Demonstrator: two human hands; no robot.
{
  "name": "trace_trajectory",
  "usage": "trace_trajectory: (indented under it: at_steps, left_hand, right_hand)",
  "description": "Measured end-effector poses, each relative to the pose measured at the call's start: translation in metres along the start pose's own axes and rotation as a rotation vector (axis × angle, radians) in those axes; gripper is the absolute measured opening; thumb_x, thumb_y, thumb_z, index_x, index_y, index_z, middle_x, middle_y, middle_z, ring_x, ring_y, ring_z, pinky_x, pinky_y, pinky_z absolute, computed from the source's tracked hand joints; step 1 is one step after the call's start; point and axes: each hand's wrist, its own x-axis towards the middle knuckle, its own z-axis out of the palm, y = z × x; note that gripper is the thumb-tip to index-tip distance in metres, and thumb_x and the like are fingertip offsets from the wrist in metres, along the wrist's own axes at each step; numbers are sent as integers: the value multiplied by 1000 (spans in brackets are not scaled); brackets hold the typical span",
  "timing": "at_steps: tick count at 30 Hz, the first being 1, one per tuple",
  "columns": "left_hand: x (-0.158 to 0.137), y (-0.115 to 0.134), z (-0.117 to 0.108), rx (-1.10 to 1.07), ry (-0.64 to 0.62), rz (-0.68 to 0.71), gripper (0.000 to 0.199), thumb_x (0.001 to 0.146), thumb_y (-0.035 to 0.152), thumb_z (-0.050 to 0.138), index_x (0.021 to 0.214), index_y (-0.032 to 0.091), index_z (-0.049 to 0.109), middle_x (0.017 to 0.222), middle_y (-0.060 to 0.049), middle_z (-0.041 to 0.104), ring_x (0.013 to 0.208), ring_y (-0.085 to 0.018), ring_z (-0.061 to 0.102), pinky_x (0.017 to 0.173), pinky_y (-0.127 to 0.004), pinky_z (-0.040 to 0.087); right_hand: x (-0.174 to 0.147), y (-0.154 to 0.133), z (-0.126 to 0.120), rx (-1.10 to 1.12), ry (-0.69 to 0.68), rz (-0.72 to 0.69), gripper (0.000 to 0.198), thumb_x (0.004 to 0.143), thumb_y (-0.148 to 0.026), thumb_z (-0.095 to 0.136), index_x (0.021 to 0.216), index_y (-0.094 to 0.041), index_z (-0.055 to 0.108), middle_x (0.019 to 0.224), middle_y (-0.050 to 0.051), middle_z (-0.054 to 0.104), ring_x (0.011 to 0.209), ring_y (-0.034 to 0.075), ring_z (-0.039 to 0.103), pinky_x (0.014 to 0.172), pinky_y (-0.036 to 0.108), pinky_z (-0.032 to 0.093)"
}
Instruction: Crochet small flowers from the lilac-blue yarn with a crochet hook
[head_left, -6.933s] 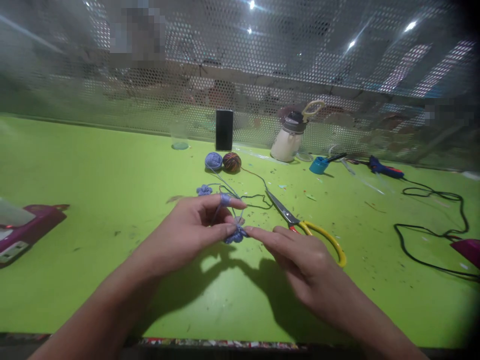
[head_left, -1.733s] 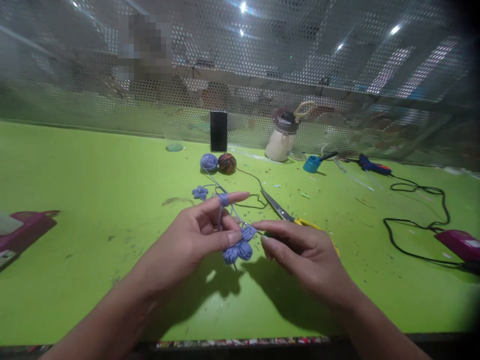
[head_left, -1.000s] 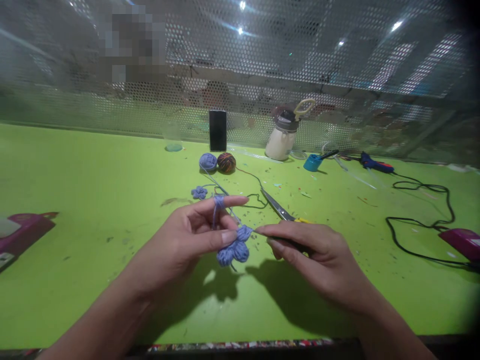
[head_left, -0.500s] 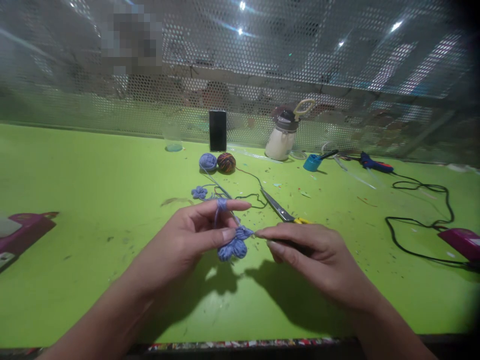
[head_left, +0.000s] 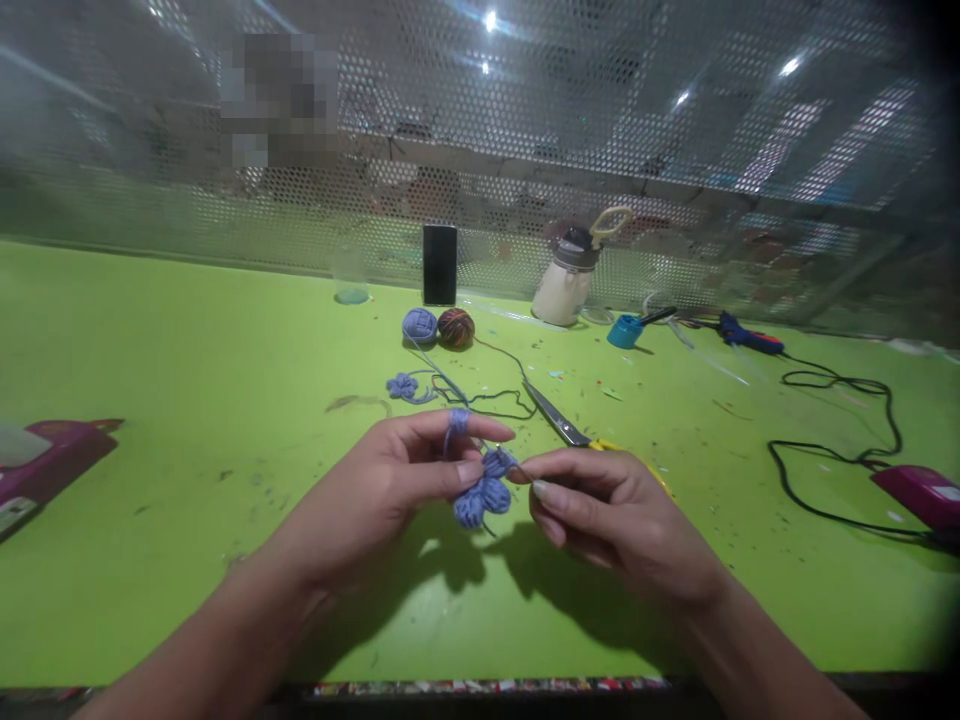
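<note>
My left hand [head_left: 420,465] pinches a blue-purple crocheted flower [head_left: 484,497] between thumb and fingers, with yarn wound around its raised index finger. My right hand [head_left: 592,500] is closed on a thin crochet hook [head_left: 523,471], mostly hidden by the fingers; its tip meets the flower's upper petal. Beyond the hands lies a smaller crocheted flower [head_left: 403,386] of the same colour. A blue-purple yarn ball [head_left: 419,325] sits beside a dark multicoloured yarn ball [head_left: 456,328], and a strand runs from the blue-purple one toward my left hand.
Scissors [head_left: 559,415] with yellow handles lie just beyond my right hand. Farther back stand a phone [head_left: 440,265], a pale bottle [head_left: 562,285] and a blue pot [head_left: 625,331]. A glue gun [head_left: 750,335] and black cord lie right. Perforated metal [head_left: 480,130] rises behind the green table [head_left: 150,340].
Both hands and the flower have shifted slightly in view. The right hand has come closer to the flower, with its fingers tilted differently around the hook.
</note>
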Motion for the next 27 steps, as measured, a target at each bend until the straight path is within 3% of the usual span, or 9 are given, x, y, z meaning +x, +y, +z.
trace_trajectory:
  at_steps: [9,13,16,20,22,24,27]
  left_hand:
    - [1,-4,5,-164,73,33,25,66,9,81,89,21,80,74,1,67,72,-11,59,73,-24,43]
    - [2,-8,6,-124,36,114,9,67,10,79,64,16,73,69,0,66,68,-11,58,68,-24,44]
    - [5,-12,3,-53,34,157,21,70,12,79,57,15,63,69,1,65,67,-11,58,68,-25,46]
    - [9,-12,-2,100,55,163,28,68,11,81,83,18,59,70,3,66,69,-14,60,68,-27,48]
    - [10,-9,-4,170,25,146,48,70,12,79,111,20,56,69,4,65,67,-15,60,68,-29,48]
    - [9,-6,-3,236,12,147,73,72,13,76,137,21,42,67,5,64,66,-16,59,69,-30,48]
    - [6,-5,2,435,69,204,87,75,12,70,151,25,29,66,4,62,64,-17,58,67,-30,45]
  right_hand:
    - [3,1,7,144,47,-10,19,80,-31,77,94,-19,76,57,-3,59,37,2,31,35,18,18]
    - [3,4,8,124,71,-39,16,83,-30,75,96,-21,75,59,-3,59,39,3,36,37,17,20]
    - [3,5,8,24,92,-64,21,86,-29,71,107,-24,73,62,-3,59,42,4,38,37,17,22]
    - [2,3,8,-234,93,-126,37,92,-26,63,129,-27,64,62,-5,54,45,6,37,40,19,28]
    - [1,0,7,-376,88,-171,37,93,-22,60,129,-27,65,67,-2,58,52,9,45,46,21,36]
    - [1,-4,7,-495,70,-196,37,92,-18,58,126,-28,68,83,2,69,64,12,54,57,25,46]
    - [3,-7,7,-568,57,-174,35,89,-16,59,119,-26,73,106,6,74,76,16,61,69,31,51]
